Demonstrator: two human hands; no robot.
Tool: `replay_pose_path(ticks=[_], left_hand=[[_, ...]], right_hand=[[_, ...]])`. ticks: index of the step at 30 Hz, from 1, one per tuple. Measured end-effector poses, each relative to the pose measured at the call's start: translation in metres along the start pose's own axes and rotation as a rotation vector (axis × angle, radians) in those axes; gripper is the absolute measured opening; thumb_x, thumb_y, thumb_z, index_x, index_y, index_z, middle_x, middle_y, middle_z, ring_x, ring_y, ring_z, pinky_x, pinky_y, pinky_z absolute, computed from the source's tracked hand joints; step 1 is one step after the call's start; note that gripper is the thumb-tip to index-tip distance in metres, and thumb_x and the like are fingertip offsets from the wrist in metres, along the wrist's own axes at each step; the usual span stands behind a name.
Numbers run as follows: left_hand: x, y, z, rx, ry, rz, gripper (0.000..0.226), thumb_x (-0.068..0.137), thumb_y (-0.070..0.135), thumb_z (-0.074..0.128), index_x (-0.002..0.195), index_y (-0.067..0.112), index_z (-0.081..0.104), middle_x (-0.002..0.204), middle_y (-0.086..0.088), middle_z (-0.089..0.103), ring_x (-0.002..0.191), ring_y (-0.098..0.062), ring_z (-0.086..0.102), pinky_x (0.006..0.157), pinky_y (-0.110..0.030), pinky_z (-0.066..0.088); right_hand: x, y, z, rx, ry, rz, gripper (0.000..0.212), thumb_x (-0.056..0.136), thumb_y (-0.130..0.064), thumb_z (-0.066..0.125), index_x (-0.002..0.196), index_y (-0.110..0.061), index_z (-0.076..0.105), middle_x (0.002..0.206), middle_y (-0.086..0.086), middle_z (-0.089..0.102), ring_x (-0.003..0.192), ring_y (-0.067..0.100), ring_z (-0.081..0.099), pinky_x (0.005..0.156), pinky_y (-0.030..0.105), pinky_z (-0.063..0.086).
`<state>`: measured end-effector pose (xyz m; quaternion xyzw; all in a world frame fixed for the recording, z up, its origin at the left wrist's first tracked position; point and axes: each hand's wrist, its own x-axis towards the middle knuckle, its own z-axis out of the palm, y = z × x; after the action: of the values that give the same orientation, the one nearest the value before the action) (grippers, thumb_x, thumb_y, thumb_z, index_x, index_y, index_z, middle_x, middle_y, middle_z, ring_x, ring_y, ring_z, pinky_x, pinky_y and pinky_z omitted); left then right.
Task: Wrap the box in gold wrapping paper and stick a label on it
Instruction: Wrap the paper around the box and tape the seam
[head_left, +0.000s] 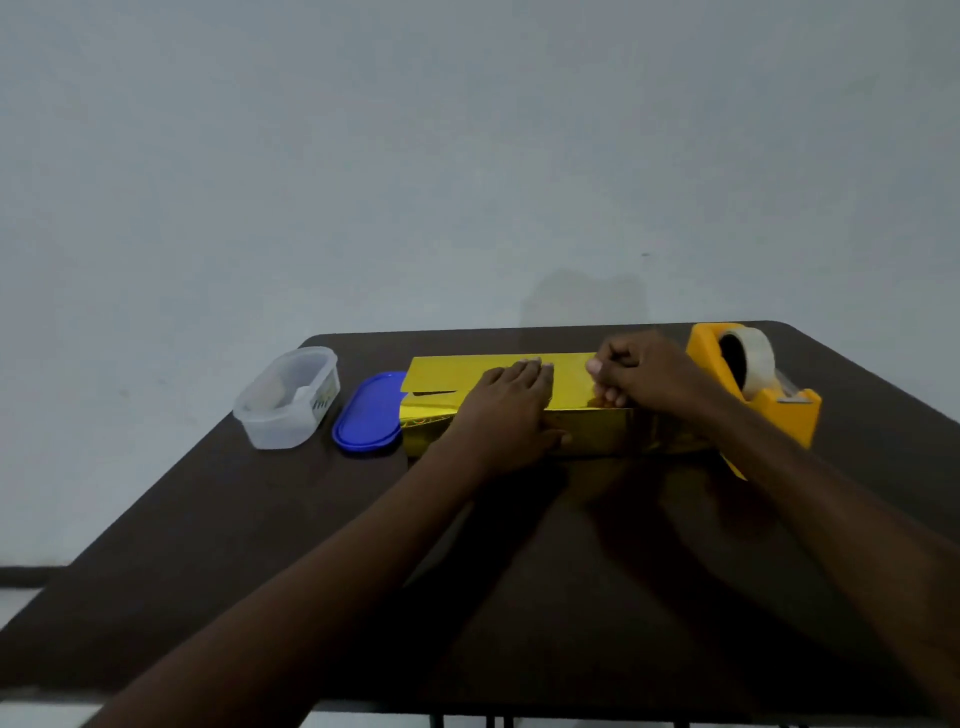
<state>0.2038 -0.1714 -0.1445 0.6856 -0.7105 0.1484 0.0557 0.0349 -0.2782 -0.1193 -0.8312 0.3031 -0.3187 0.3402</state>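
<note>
Left grip (511, 400) flat, right grip (641, 376) pinching one gold-wrapped box (576, 421).

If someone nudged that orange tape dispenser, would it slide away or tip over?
The orange plastic tape dispenser would probably stay put: its base looks broad and blocky on the dark brown table. Tipping seems unlikely, though the clear tape roll sits high. Its smooth plastic might slide under a firm push.

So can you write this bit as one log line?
step: taping wrap | left hand: flat on gold paper | right hand: pinching paper | label: not seen
</note>
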Motion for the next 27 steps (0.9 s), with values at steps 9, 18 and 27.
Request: replay_pose_path(ticks=[9, 18, 27], left_hand=[[-0.043, -0.055, 0.001, -0.113, -0.026, -0.124, 0.09, 0.092, 0.062, 0.045, 0.156, 0.01, 0.009, 0.164, -0.009, 0.007, 0.151, -0.02, 0.004, 0.119, -0.035, 0.012], [-0.042, -0.056, 0.006, -0.183, -0.031, -0.176, 0.092, 0.092, 0.062, 0.049, 0.155, 0.008, 0.01, 0.163, -0.01, 0.01, 0.151, -0.023, 0.006, 0.12, -0.039, 0.016], [-0.041, -0.056, 0.008, -0.186, -0.008, -0.18, 0.091, 0.091, 0.061, 0.05, 0.155, 0.007, 0.013, 0.162, -0.013, 0.014, 0.15, -0.025, 0.01, 0.121, -0.041, 0.019]], right_hand=[[0.009, -0.013, -0.002, -0.021, -0.142, 0.003, 0.026, 0.095, -0.023, 0.062, 0.078, -0.004, 0.065, 0.069, 0.008, 0.072, 0.057, 0.016, 0.062, 0.056, 0.029, 0.05], [0.047, -0.059, 0.016, -0.079, -0.486, -0.047, 0.034, 0.095, -0.027, 0.061, 0.071, -0.003, 0.061, 0.06, 0.008, 0.057, 0.049, 0.015, 0.043, 0.043, 0.023, 0.034], [0.082, -0.075, 0.04, -0.28, -0.716, 0.089, 0.036, 0.093, -0.031, 0.063, 0.065, -0.009, 0.055, 0.055, 0.003, 0.048, 0.042, 0.013, 0.034, 0.043, 0.019, 0.027]])
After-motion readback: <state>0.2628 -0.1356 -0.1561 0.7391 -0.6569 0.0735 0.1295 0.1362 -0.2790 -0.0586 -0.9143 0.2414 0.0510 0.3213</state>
